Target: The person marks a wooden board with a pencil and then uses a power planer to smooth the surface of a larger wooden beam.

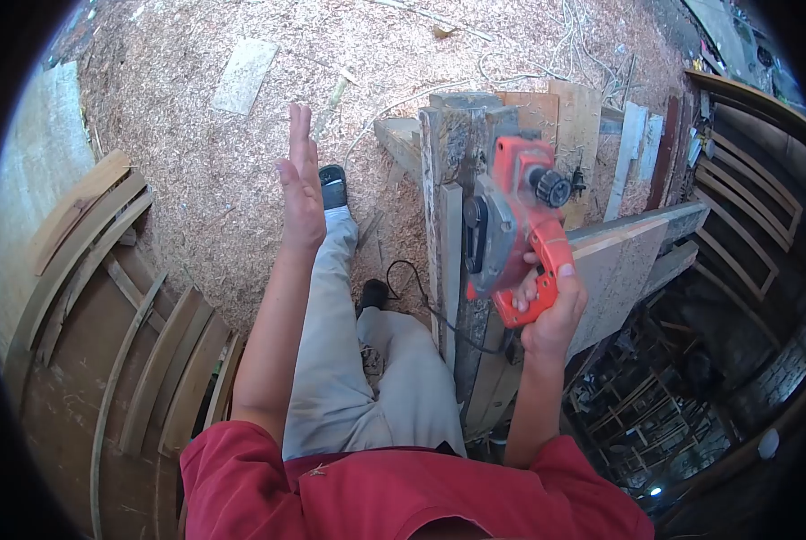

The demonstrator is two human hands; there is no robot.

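An orange-red electric hand planer (522, 211) with a black front knob sits over the wooden workbench (448, 144), its rear handle gripped by my right hand (554, 310). A black power cord (425, 301) curves away from the planer's rear, down by the bench's left side. My left hand (304, 193) is raised in front of me over the shavings-covered ground, fingers stretched out and together, the thumb apart. Nothing is in that hand, and it is well to the left of the bench.
Curved wooden pieces (164, 369) lean in a row at my left. More curved frames (749, 193) stand at the far right. A flat board (245, 75) lies on the wood shavings (178, 126) ahead. Planks (632, 148) rest beyond the bench, with cables (574, 45) behind.
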